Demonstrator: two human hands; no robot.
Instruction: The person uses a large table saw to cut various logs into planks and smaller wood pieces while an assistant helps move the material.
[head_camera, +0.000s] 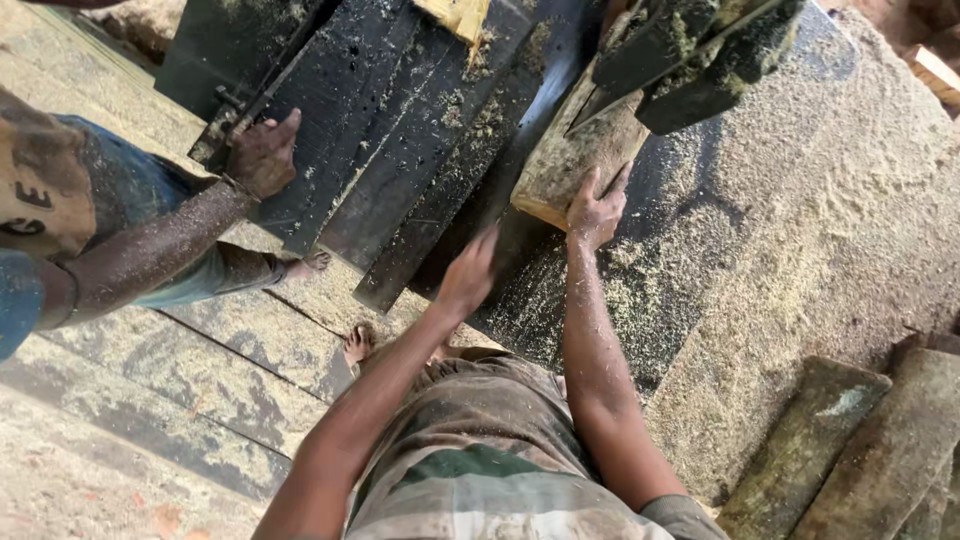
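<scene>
- At a sawdust-strewn saw table (700, 230), the right hand (595, 210) lies flat with fingers spread against the near end of a pale wooden block (570, 160), gripping nothing, simply pressed to the wood.
- The block sits at centre frame on the dark table top; its far end runs under a sawdust-caked machine housing (700, 50) and is hidden there.
- The left hand (468, 272), blurred, hovers open just left of the block above the dark surface; whether it touches anything cannot be told.
- A dark band running from the far edge down towards the block may be the saw blade (545, 60); blur and dust leave it hard to make out.
- At far left, a co-worker's hand (262, 155) rests fingers-down on dark planks (380, 140); that person is cut off by the left frame edge.
- Bare feet (356, 344) show on the plank floor (200, 370) below.
- Rough timber slabs (850, 450) lean at near right, partly cropped by the frame.
- Heaped sawdust (880, 200) covers the right side.
</scene>
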